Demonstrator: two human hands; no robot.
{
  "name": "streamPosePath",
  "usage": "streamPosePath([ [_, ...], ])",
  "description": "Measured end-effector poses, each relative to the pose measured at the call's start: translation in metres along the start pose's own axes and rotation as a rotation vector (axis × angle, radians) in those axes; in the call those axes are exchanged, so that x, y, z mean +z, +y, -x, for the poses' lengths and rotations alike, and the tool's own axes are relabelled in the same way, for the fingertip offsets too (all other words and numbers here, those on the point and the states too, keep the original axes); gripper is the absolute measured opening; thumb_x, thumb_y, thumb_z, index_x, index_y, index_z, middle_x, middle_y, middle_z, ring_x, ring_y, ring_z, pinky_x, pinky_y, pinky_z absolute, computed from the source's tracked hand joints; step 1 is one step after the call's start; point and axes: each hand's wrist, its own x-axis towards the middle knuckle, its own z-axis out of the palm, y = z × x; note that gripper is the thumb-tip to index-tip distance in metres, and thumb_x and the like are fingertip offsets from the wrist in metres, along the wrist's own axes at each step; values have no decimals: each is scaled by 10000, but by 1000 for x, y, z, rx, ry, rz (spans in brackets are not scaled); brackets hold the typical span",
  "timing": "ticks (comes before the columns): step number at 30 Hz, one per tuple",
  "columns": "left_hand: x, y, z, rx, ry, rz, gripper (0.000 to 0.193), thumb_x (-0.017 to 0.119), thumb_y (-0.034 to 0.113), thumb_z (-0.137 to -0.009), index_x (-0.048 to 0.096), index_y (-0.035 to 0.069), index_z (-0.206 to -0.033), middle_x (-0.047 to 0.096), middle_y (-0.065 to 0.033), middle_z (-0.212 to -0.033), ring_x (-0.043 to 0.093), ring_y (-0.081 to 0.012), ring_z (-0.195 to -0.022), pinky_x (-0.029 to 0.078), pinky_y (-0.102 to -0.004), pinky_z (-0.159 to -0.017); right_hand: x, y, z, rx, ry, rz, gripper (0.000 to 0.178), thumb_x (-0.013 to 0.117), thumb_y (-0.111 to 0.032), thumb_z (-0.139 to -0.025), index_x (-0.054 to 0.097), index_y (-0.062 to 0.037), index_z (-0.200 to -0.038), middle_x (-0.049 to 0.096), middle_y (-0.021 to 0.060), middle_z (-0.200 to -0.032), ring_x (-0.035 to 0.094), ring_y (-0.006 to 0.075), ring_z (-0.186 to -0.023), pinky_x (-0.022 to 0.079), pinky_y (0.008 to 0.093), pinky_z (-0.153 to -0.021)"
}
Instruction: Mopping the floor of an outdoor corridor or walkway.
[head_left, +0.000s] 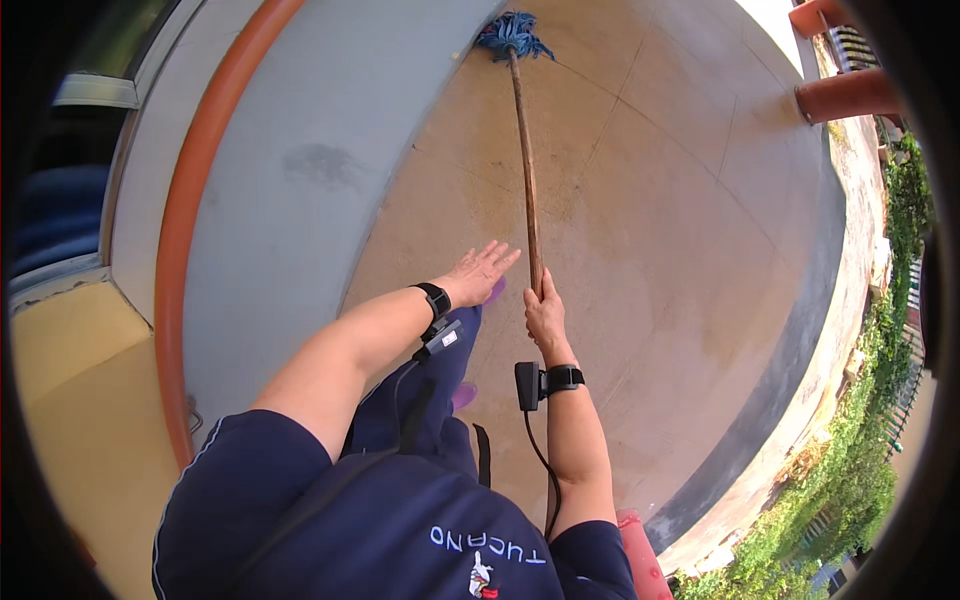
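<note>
Grip probably light mop (527, 150) by stiff handle's (531, 190) near end, right hand (546, 318) wrapped around, left hand (480, 276) spread, empty; expect soft strands (512, 36) at floor's (680, 250) left edge.

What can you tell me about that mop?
The mop has a long brown handle, apparently wooden, and a shaggy blue head, seemingly cloth. The head appears spread on the tan floor, near a grey surface; wetness can't be judged. The right hand holds the slanting handle toward its near end.
</note>
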Motion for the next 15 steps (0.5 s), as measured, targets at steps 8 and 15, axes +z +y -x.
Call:
streamPosePath([
  [8, 118, 103, 43, 428, -32, -248, 461, 571, 67, -757, 452, 143, -1196, 353, -139, -1316, 219, -307, -1328, 210, -541, -1055, 1, 150, 273, 146, 3, -228, 553, 523, -165, -857, 325, -110, -1370, 542, 45, -746, 494, 107, -540, 432, 251, -487],
  [15, 249, 234, 172, 1140, -615, -229, 265, 619, 246, -767, 528, 156, -999, 546, -37, -988, 491, -242, -1065, 240, -664, -949, -17, 230, 535, 305, 66, -47, 640, 648, -141, -777, 353, -54, -1339, 596, 199, -1087, 601, 249, -976, 453, 318, -836],
])
